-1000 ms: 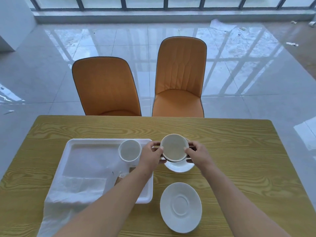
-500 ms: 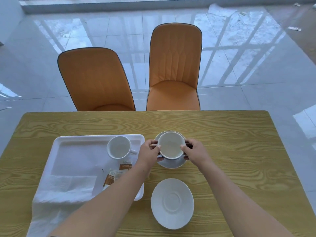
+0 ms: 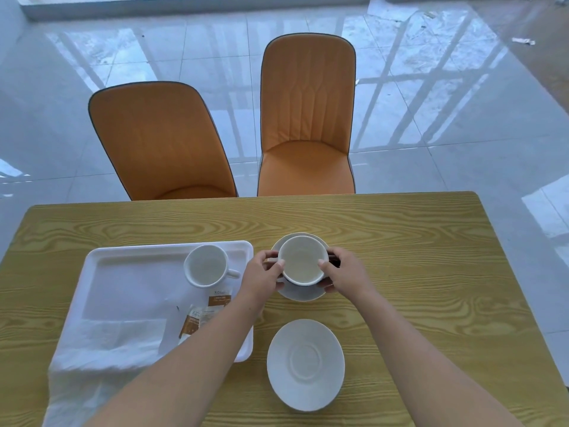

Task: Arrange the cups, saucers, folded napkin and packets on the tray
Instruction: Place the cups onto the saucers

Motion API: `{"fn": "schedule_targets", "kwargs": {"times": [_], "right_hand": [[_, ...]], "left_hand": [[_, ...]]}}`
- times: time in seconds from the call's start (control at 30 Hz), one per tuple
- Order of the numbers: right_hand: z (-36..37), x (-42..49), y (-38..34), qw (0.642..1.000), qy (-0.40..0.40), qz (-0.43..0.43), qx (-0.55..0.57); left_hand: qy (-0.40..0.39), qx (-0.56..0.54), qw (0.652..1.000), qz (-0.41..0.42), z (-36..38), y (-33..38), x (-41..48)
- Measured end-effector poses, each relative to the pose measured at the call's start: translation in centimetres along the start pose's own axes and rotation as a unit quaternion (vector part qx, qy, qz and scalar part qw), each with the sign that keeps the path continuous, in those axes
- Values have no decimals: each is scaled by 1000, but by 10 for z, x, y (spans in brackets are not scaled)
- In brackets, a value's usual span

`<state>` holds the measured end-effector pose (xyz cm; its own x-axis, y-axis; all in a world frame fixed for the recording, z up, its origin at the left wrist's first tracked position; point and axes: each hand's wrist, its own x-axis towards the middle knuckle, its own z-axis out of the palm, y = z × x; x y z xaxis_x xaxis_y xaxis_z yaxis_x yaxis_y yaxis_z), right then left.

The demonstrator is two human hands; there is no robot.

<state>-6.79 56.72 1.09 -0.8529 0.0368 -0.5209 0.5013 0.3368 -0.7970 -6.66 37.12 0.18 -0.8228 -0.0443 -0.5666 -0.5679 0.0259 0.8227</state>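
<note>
A white cup (image 3: 301, 261) sits on a white saucer (image 3: 300, 293) on the table, just right of the tray. My left hand (image 3: 261, 277) grips the cup's left side and my right hand (image 3: 343, 274) its right side. A white tray (image 3: 123, 257) lies on the left of the table. On it stand a second white cup (image 3: 207, 266) at the far right corner, two brown-and-white packets (image 3: 200, 315) and a white folded napkin (image 3: 104, 343) that hangs over the tray's near edge. A second, bare saucer (image 3: 305, 363) lies nearer me on the table.
The yellow wood-grain table (image 3: 431, 303) spreads wide to the right of the saucers. Two orange chairs (image 3: 163, 143) (image 3: 308, 118) stand behind its far edge on a glossy tiled floor.
The cup, held above the saucer a second ago, has come down onto it between both hands. My view has tipped lower and shifted slightly.
</note>
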Motion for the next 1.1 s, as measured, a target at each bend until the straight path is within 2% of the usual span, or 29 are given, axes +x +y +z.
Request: {"fn": "schedule_targets", "kwargs": {"times": [0.37,0.67,0.83,1.0,1.1], "right_hand": [[2,0,4,1000,11,8,23],[3,0,1,1000,18,4,-5],[6,-7,1,996,64,-37,-45],[8,-20,3,992,90,-49,-80],[8,-33,3,990,93,-51,-96]], "left_hand": [[-11,14,1000,8,-2,-1,-1],[2,33,999,-3,-4,-1,-2],[46,105,993,9,-5,2,-6],[33,176,983,31,-9,6,-23],[29,258,964,50,-12,10,-34]]}}
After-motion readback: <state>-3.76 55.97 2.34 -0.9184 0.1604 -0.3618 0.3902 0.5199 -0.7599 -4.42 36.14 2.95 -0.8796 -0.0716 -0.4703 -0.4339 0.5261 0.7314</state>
